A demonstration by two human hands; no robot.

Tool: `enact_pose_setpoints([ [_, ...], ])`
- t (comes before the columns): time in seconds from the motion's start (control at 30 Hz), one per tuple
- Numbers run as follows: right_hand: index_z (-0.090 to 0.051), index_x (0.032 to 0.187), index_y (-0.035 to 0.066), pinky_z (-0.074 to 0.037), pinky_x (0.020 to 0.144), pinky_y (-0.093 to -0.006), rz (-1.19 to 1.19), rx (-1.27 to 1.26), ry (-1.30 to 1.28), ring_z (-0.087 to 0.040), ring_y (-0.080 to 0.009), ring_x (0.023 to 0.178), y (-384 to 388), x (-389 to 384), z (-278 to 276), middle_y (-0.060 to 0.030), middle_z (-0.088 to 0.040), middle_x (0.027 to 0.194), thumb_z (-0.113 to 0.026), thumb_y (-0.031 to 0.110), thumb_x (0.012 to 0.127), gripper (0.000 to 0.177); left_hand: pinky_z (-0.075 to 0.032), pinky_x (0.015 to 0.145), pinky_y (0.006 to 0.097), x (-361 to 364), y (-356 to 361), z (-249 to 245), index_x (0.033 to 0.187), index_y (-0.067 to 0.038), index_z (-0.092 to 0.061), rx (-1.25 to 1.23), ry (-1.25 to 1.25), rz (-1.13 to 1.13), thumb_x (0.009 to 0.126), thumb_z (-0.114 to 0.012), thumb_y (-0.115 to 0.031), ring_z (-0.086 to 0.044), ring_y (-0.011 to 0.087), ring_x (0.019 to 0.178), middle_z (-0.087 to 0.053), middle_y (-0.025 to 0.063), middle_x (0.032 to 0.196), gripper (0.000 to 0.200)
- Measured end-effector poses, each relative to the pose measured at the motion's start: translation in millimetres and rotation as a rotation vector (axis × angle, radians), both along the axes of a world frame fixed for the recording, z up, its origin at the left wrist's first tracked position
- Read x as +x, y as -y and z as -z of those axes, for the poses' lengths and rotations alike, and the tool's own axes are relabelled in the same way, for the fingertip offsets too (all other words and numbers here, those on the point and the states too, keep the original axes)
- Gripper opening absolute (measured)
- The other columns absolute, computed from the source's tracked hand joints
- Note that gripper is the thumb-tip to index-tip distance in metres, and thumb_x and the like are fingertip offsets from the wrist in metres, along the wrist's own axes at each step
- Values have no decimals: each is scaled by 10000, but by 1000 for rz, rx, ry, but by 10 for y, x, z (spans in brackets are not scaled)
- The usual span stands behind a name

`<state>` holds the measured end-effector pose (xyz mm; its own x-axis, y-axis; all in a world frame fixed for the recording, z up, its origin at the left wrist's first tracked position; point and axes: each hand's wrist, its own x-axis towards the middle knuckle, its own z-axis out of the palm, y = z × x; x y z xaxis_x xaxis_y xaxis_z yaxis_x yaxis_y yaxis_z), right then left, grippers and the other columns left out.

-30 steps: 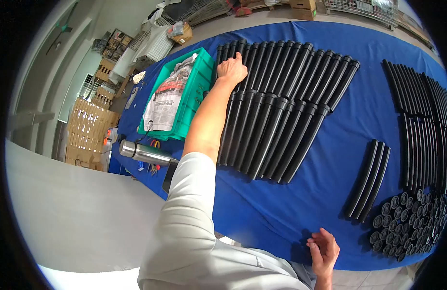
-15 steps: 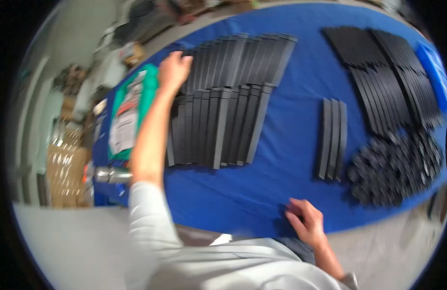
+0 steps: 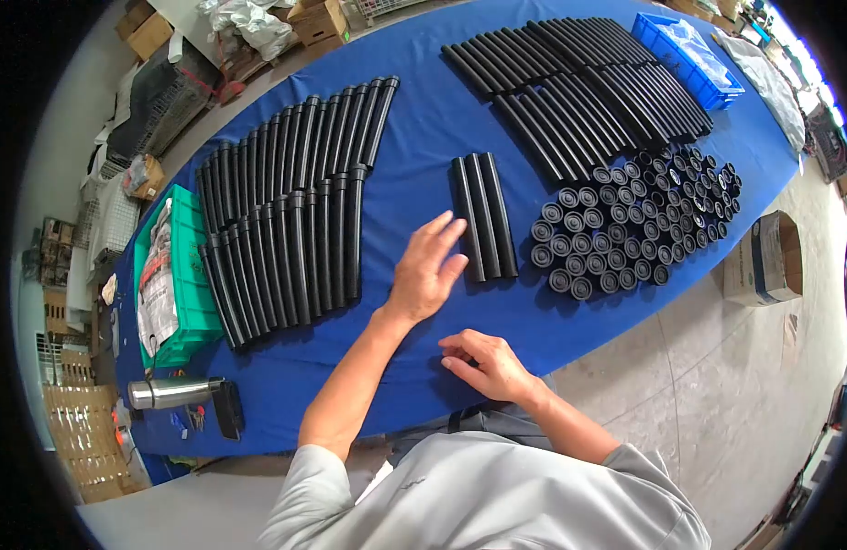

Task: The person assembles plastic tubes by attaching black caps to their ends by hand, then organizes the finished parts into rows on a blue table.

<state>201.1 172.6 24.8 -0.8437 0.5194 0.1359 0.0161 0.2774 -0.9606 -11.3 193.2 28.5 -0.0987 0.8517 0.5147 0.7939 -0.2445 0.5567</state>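
My left hand (image 3: 427, 271) is over the blue cloth with its fingers apart and nothing in it, just left of three black tubes (image 3: 483, 217) lying side by side. Nearer my body, my right hand (image 3: 487, 365) hovers by the cloth's front part, fingers partly curled and thumb apart, holding nothing. Two rows of capped black tubes (image 3: 286, 254) lie to the left. Plain black tubes (image 3: 570, 133) are laid out in blocks at the back right, and many round black caps (image 3: 614, 236) are grouped in front of them.
A green crate (image 3: 192, 284) with a printed bag stands at the left edge. Near it are a steel bottle (image 3: 171, 393) and a dark phone (image 3: 227, 410). A blue crate (image 3: 685, 64) sits at the back right. On the floor stands a cardboard box (image 3: 764, 259).
My left hand has come from the far left tubes to beside the three middle tubes. The head view has turned to the right, and my right hand now appears closer to my left.
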Motion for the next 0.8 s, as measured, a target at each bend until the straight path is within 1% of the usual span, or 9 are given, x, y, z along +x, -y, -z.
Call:
enact_pose_setpoints([
  [0.1,-664,1171,-15,-590,770,-392,19,-18,-21,-730,-292,856,8,0,-11,-149,-697,964,-717,114,962,251,-400,1189,497,104,-56,117,1461,-117,-605,-129,-196,50,1027,-649,-317,-448,424,1462,-481,230,1570,480],
  [0.2,-668,1164,-18,-592,771,-389,26,-18,-27,-732,-294,855,11,-9,-19,-150,-701,956,-720,112,959,248,-409,1188,504,51,-89,216,1461,-141,-617,-159,-238,53,1035,-624,-373,-419,434,1485,-459,237,1588,486],
  [0.23,-670,1162,-19,-594,773,-388,27,-10,-20,-734,-294,857,8,-9,-23,-150,-702,954,-720,112,960,246,-463,1131,498,59,-94,214,1341,-85,-681,-88,-176,15,1020,-648,-345,-508,426,1408,-549,237,1498,414],
  [0.33,-673,1159,-18,-595,771,-389,31,-27,0,-735,-297,854,10,-12,-47,-150,-701,952,-717,114,964,239,-533,1010,495,-32,-149,184,1135,-18,-712,-110,16,-104,1004,-667,-311,-613,419,1260,-651,223,1334,324],
  [0.37,-673,1159,-18,-595,768,-389,29,-22,-8,-735,-296,853,8,-31,-31,-150,-701,954,-715,114,966,238,-558,896,498,-75,-218,183,1101,-8,-656,-20,-54,-150,957,-715,-305,-674,420,1085,-704,215,1142,336],
  [0.47,-674,1159,-16,-594,760,-390,27,-19,-10,-733,-294,845,13,-12,0,-150,-700,955,-711,115,970,233,-566,838,515,-143,-393,39,1210,-25,-606,-312,-5,-331,920,-747,-326,-693,437,990,-714,224,1044,441],
  [0.53,-675,1158,-14,-591,752,-391,28,-41,-7,-727,-294,832,18,-16,-13,-150,-697,952,-709,115,971,230,-571,748,540,-207,-508,104,1409,-84,-565,-295,-83,-347,901,-722,-295,-708,427,815,-715,204,885,572],
  [0.63,-684,1185,-4,-601,759,-341,10,11,19,-756,-240,878,-5,0,-5,-127,-721,993,-709,110,979,236,-573,730,503,-200,-507,150,1391,-142,-650,-281,-146,-354,897,-700,-254,-719,384,793,-729,160,888,509],
  [0.8,-697,1100,-7,-577,691,-365,11,9,-37,-715,-265,794,31,-7,-4,-127,-686,911,-725,103,955,184,-572,726,489,-128,-165,120,1294,-143,-732,-279,-126,-317,892,-699,-235,-712,377,786,-725,141,882,414],
])
